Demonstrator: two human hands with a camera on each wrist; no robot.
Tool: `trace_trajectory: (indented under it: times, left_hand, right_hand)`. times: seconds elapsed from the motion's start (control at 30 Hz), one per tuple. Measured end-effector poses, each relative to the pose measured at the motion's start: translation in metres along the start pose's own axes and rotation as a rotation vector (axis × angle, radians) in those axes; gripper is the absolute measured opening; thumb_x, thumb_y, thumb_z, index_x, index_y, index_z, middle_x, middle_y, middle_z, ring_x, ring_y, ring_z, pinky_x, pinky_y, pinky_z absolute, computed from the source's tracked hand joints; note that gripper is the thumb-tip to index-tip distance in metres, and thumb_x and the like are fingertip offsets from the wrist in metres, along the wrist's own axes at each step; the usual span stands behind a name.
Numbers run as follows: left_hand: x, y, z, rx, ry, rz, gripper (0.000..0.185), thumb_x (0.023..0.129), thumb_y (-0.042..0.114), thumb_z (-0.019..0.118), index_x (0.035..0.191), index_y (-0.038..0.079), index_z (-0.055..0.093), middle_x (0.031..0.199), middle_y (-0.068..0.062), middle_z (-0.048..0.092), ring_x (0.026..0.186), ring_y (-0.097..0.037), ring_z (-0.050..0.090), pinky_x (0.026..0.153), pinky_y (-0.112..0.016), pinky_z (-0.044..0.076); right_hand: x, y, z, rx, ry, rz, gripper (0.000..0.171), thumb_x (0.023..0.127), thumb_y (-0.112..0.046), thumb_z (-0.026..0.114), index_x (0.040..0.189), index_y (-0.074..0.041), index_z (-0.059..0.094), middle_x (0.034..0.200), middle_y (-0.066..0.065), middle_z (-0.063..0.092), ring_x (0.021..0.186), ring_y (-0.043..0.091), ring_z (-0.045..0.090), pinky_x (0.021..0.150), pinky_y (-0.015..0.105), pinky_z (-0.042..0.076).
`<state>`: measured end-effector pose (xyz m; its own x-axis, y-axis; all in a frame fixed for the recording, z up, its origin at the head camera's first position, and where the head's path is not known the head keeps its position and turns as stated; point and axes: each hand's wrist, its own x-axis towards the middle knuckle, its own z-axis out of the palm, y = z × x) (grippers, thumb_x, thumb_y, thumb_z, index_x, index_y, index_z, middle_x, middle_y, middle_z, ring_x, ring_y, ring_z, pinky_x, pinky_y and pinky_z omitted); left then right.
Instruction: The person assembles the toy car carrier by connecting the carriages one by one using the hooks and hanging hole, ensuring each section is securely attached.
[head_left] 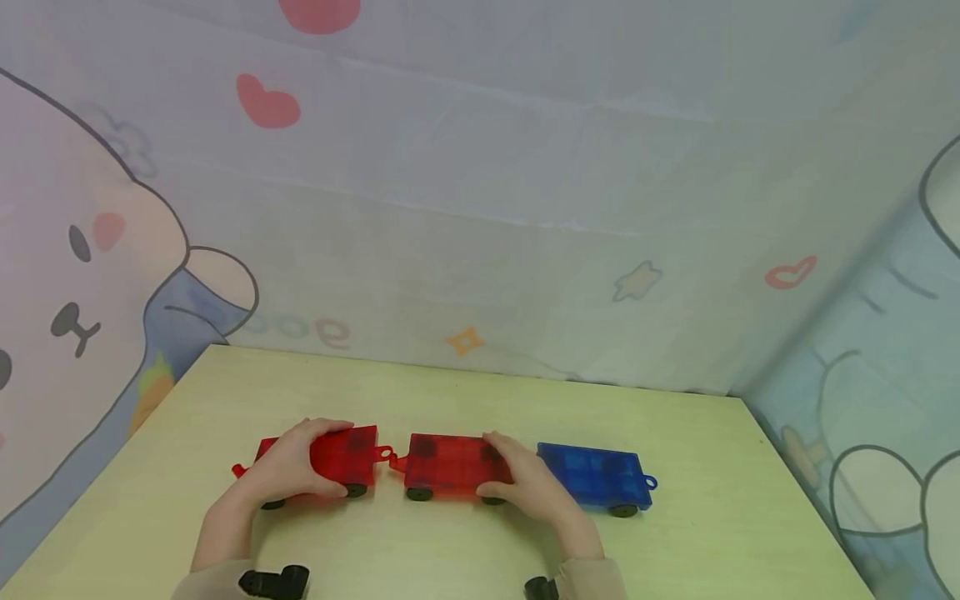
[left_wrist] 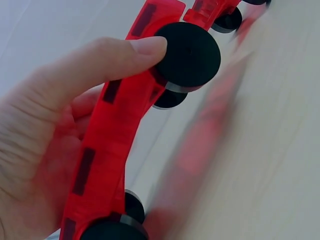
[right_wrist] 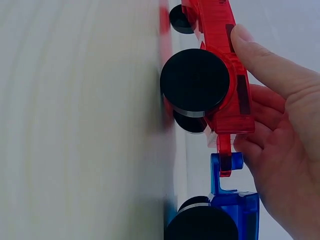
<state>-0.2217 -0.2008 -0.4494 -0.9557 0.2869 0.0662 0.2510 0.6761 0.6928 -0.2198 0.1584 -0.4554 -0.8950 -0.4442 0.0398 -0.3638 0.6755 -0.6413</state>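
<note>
Right now my left hand [head_left: 288,467] grips the left red car [head_left: 341,457] and my right hand [head_left: 528,479] the middle red car [head_left: 446,464] on the table [head_left: 450,550]; I'd line up hook and loop, wheels flat.

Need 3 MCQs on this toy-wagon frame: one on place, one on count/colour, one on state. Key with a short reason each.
1. Where does the blue wagon stand in the head view?
A. at the right end of the row
B. between the two red ones
C. at the left end

2. How many red wagons are on the table?
A. one
B. two
C. three

3. What is the left hand doing?
A. lying flat on the table
B. hanging idle in the air
C. gripping the left red wagon

Key: 1 A, it stands right of the middle red wagon, which the right hand holds. 2 B, two red and one blue show. 3 C, thumb and fingers curl round its body.
</note>
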Motion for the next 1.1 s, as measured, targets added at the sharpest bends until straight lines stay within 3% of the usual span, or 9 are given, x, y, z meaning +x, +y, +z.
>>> trace_trajectory:
  times: [0.3, 0.47, 0.7, 1.1]
  left_hand:
    - [0.0017, 0.0026, 0.0028, 0.005, -0.009, 0.009, 0.085, 0.060, 0.031, 0.089, 0.133, 0.009, 0.054, 0.129, -0.013, 0.054, 0.113, -0.030, 0.050, 0.081, -0.039, 0.051]
    - [0.0028, 0.0036, 0.0047, 0.024, -0.002, 0.017, 0.084, 0.060, 0.032, 0.089, 0.133, 0.009, 0.054, 0.131, -0.015, 0.054, 0.119, -0.037, 0.048, 0.087, -0.050, 0.051]
    - [0.0031, 0.0053, 0.0064, 0.040, -0.001, 0.028, 0.084, 0.060, 0.030, 0.089, 0.133, 0.006, 0.054, 0.134, -0.019, 0.053, 0.130, -0.052, 0.034, 0.097, -0.065, 0.041]
    - [0.0043, 0.0062, 0.0095, 0.092, -0.011, 0.035, 0.084, 0.060, 0.027, 0.088, 0.134, 0.005, 0.054, 0.134, -0.018, 0.053, 0.130, -0.055, 0.033, 0.094, -0.065, 0.043]
  right_hand:
    - [-0.0005, 0.0004, 0.0004, -0.004, 0.003, -0.007, 0.068, 0.089, -0.034, 0.068, 0.146, -0.008, 0.041, 0.150, 0.015, 0.040, 0.140, 0.035, 0.036, 0.112, 0.054, 0.031]
    - [-0.0002, 0.0010, 0.0010, -0.009, 0.004, -0.008, 0.068, 0.089, -0.035, 0.067, 0.145, -0.007, 0.041, 0.150, 0.015, 0.040, 0.139, 0.035, 0.036, 0.112, 0.053, 0.032]
    - [0.0006, 0.0019, 0.0003, 0.006, -0.004, -0.004, 0.069, 0.090, -0.037, 0.067, 0.146, -0.007, 0.040, 0.151, 0.015, 0.039, 0.140, 0.035, 0.035, 0.112, 0.053, 0.031]
    - [0.0011, 0.0030, 0.0006, -0.001, -0.009, -0.007, 0.070, 0.089, -0.037, 0.067, 0.146, -0.006, 0.040, 0.151, 0.016, 0.039, 0.140, 0.035, 0.035, 0.111, 0.054, 0.032]
